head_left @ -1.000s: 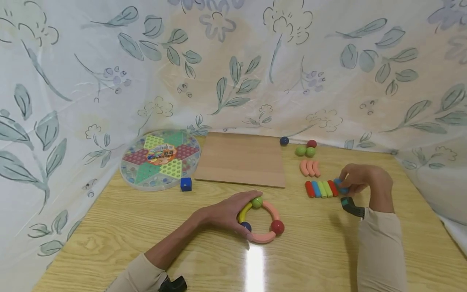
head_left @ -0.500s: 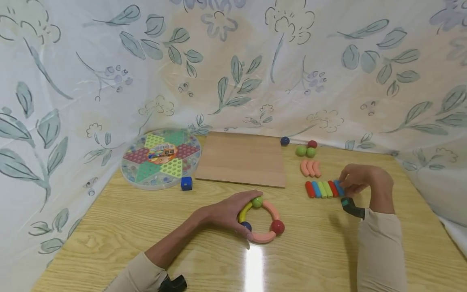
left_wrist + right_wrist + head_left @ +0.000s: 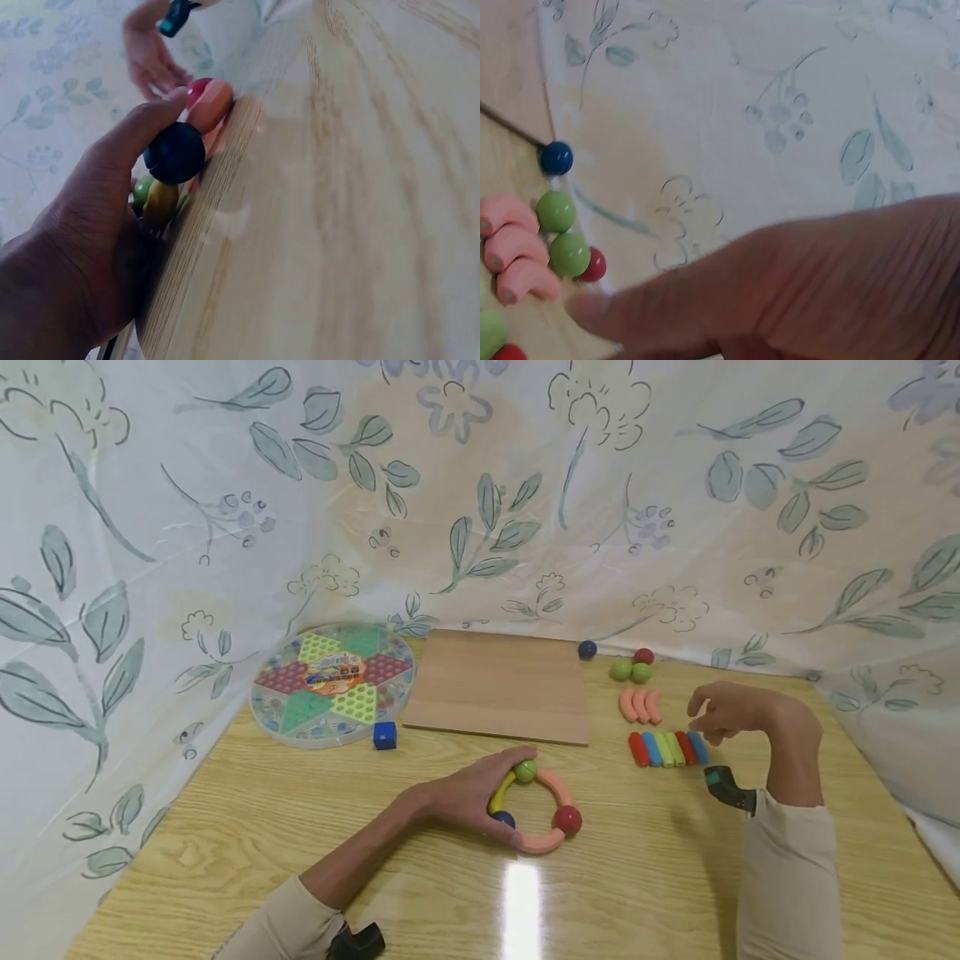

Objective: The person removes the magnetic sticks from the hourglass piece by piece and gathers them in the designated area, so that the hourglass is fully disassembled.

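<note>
In the head view a ring (image 3: 556, 787) of curved rods and balls lies on the table. My left hand (image 3: 472, 797) grips its left side, fingers at the green ball (image 3: 525, 770) and thumb by the dark blue ball (image 3: 175, 153). Pink rods and a red ball (image 3: 567, 821) form the ring's right side; a yellow rod is partly hidden by the hand. Over the right end of a row of coloured sticks (image 3: 664, 749) hovers my right hand (image 3: 742, 710), fingers loosely bent and holding nothing. Just below its fingertips lies the end blue stick (image 3: 698, 747).
Behind the sticks lie pink curved rods (image 3: 640, 705), two green balls (image 3: 620, 670), a red ball (image 3: 643, 656) and a dark blue ball (image 3: 587, 649). A wooden board (image 3: 498, 685), a round game board (image 3: 300, 727) and a blue cube (image 3: 385, 736) stand further left. Patterned cloth (image 3: 465, 485) hangs behind.
The right hand set the blue stick at the right end of the row, let it go and lifted slightly. The left hand stays at the ring, which has shifted slightly in view.
</note>
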The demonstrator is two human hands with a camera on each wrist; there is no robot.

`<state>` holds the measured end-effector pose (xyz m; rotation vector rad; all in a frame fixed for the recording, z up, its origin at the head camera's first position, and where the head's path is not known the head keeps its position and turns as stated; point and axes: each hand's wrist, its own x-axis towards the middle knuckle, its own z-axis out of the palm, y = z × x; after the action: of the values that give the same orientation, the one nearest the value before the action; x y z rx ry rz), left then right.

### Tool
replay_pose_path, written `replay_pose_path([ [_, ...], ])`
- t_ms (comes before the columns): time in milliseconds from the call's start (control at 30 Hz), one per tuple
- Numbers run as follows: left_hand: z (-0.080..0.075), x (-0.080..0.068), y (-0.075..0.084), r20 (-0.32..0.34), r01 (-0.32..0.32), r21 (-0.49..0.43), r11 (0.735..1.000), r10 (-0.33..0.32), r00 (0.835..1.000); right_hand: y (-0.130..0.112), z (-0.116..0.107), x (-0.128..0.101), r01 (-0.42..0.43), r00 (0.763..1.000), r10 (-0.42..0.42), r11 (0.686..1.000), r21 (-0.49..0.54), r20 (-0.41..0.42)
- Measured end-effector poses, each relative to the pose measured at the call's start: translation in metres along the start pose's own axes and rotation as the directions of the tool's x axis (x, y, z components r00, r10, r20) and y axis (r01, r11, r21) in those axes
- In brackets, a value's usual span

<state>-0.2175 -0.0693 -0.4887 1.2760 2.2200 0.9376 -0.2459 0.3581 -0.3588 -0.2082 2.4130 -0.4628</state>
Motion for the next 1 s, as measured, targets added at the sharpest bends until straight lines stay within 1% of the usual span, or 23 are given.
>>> replay_pose_path([
  [67,0.001,0.001,0.0,-0.002,-0.011,-0.005,1.0,0.011,1.0,-0.012,0.0,-0.003,0.066,0.998,-0.066,0.998,-0.025,-0.02],
  [167,0.002,0.001,0.0,0.0,-0.024,0.013,1.0,0.024,1.0,-0.035,0.003,-0.007,0.151,0.987,-0.154,0.986,-0.07,-0.036],
  [233,0.001,0.002,0.001,0.001,-0.019,0.026,0.999,0.019,1.0,-0.054,0.007,-0.007,0.206,0.978,-0.208,0.976,-0.071,-0.017],
  [333,0.001,0.001,0.004,0.003,0.007,0.052,0.999,-0.007,1.0,-0.086,0.02,-0.002,0.278,0.96,-0.273,0.956,-0.096,0.055],
  [367,0.001,0.001,0.005,0.003,0.02,0.051,0.998,-0.021,1.0,-0.097,0.026,0.001,0.311,0.949,-0.303,0.944,-0.107,0.09],
  [433,0.001,0.0,0.007,-0.002,0.049,0.053,0.997,-0.049,0.999,-0.118,0.039,0.009,0.384,0.918,-0.363,0.915,-0.124,0.16],
  [500,0.002,0.0,0.009,-0.021,0.071,0.063,0.995,-0.07,0.997,-0.137,0.051,0.018,0.448,0.882,-0.412,0.883,-0.138,0.229],
  [567,0.004,0.001,0.011,-0.048,0.09,0.07,0.993,-0.087,0.995,-0.151,0.063,0.026,0.496,0.849,-0.444,0.857,-0.139,0.287],
  [633,0.006,0.002,0.012,-0.081,0.101,0.08,0.992,-0.095,0.992,-0.161,0.073,0.034,0.506,0.836,-0.441,0.85,-0.146,0.328],
  [700,0.008,0.003,0.013,-0.113,0.11,0.088,0.99,-0.099,0.989,-0.168,0.081,0.04,0.5,0.835,-0.416,0.847,-0.18,0.359],
  [800,0.011,0.005,0.014,-0.153,0.076,0.11,0.991,-0.059,0.986,-0.173,0.089,0.048,0.449,0.863,-0.351,0.862,-0.234,0.363],
  [833,0.012,0.005,0.014,-0.163,0.058,0.126,0.99,-0.037,0.986,-0.174,0.091,0.05,0.442,0.868,-0.337,0.86,-0.255,0.366],
  [933,0.014,0.007,0.015,-0.164,0.001,0.177,0.984,0.028,0.986,-0.177,0.095,0.055,0.401,0.886,-0.29,0.87,-0.287,0.361],
  [1000,0.015,0.007,0.016,-0.146,-0.012,0.206,0.978,0.043,0.988,-0.18,0.096,0.056,0.389,0.89,-0.276,0.874,-0.291,0.362],
])
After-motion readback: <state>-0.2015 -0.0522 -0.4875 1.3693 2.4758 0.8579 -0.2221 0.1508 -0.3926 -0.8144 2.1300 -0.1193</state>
